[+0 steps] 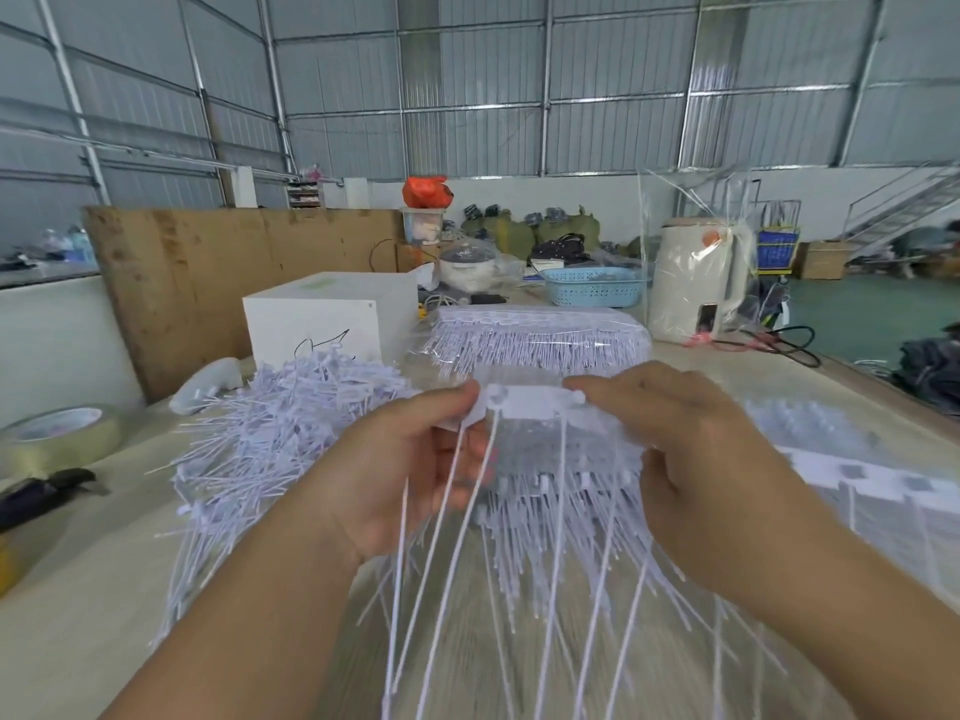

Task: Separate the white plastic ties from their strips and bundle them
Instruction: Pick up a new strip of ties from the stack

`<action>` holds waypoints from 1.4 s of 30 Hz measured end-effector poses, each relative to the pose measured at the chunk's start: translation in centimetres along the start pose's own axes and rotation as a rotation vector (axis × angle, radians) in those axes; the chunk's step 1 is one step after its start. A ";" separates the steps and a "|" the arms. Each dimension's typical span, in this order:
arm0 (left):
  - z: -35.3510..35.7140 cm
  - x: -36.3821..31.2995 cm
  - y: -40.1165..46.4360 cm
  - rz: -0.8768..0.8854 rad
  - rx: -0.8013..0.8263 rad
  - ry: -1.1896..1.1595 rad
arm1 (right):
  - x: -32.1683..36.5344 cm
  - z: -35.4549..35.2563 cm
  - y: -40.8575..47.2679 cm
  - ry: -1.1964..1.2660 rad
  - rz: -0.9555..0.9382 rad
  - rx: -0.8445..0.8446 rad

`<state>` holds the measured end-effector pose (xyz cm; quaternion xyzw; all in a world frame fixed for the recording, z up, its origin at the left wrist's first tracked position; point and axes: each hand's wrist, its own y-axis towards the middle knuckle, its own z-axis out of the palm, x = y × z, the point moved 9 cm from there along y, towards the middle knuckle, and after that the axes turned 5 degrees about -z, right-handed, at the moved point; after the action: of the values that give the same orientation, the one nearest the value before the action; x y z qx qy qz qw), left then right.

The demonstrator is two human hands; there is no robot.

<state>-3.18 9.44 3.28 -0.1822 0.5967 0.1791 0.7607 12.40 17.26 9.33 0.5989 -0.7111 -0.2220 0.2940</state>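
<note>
White plastic, head view, places given from the held strip (530,405).

Item 1. Held strip: flat white header band with several long thin ties hanging from it toward the viewer; raised above the table (93,579), at centre of view.

Item 2. Left hand (410,470): at the strip's left end, thumb and fingers pinched on the band and the outermost ties; fingers curled, narrow.

Item 3. Right hand (696,459): at the strip's right end, fingers curled over the band from above, gripping it; narrow. Fingertip contact is partly hidden behind the band.

Item 4. Loose tie heap (280,423): left of the strip, a tangled mound of separated ties lying on the table, not bundled.

Item 5. Stacked strips (550,491): directly beneath and behind the held strip, ties fanning toward the viewer.

Item 6. Wrapped strip pack (540,335): beyond the strip, in clear film.

Item 7. White box (327,314): beyond the heap, left of the pack.

Item 8. Tape roll (57,433): far left of the strip, at the table edge.

Step in hand, as judged: separation; one strip is held taut between both hands, ties not yet pulled free. Next move likely calls for a firm hold on the band by the right hand while the left pinches one tie near its head and twists or tugs it off; bundling remains undone.
</note>
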 end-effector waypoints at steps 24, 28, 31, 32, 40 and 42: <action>2.6 -0.2 -0.9 0.159 0.103 0.496 | -1.6 4.7 -1.6 0.411 0.134 0.479; 3.0 1.0 -0.6 0.074 0.151 0.562 | -1.6 3.8 -1.1 0.505 0.148 0.364; 2.8 0.9 -0.7 0.073 0.151 0.581 | -1.4 3.8 -1.0 0.442 0.121 0.359; 2.8 0.7 -0.7 0.098 0.134 0.601 | -1.4 4.0 -1.1 0.426 0.117 0.379; 2.7 -0.1 -0.2 0.297 -0.148 0.400 | -1.7 3.8 -0.4 0.408 0.160 0.209; 1.4 -0.2 -0.1 0.300 -0.299 0.309 | -1.8 3.6 -0.4 0.443 0.187 0.116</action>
<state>-1.99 10.09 3.81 -0.2271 0.6931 0.3459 0.5902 10.42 18.85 6.19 0.5805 -0.6931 -0.0159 0.4270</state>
